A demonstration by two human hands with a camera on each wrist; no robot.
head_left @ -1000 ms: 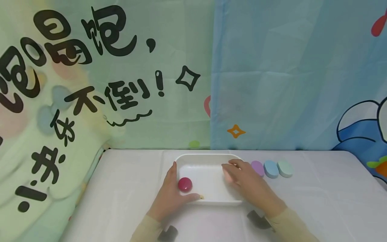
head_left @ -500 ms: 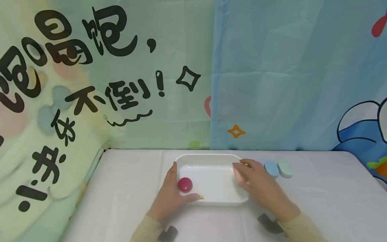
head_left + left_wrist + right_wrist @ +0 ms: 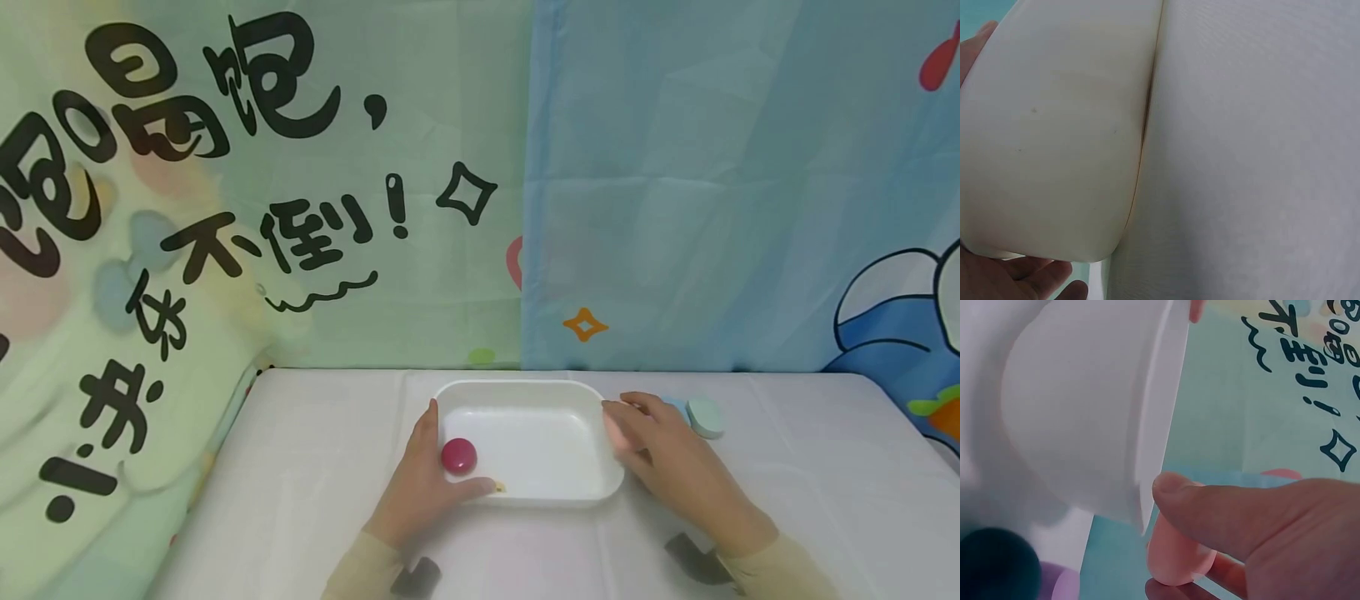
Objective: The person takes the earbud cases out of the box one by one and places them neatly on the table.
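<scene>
A white tray [image 3: 536, 458] lies in the head view with a round, glossy red piece [image 3: 459, 457] inside its left end. My left hand [image 3: 427, 483] grips that end, thumb over the near rim and fingers along the left side; the left wrist view shows the tray wall [image 3: 1054, 137] close up. Just outside the tray's right end, my right hand [image 3: 667, 458] pinches a pink rounded block [image 3: 1175, 556] between thumb and fingers. It stands near the rim. Behind this hand are a blue block [image 3: 677, 407], partly covered, and a pale green block [image 3: 706, 417].
A purple block [image 3: 1061, 582] and a dark green round thing [image 3: 997, 565] show at the lower left of the right wrist view. The white-covered table [image 3: 315, 450] extends to both sides. A printed cloth [image 3: 450, 325] hangs behind it.
My right hand has moved rightward from over the tray to beyond its right end, carrying the pink block. It now hides the purple block in the head view. My left hand stays put.
</scene>
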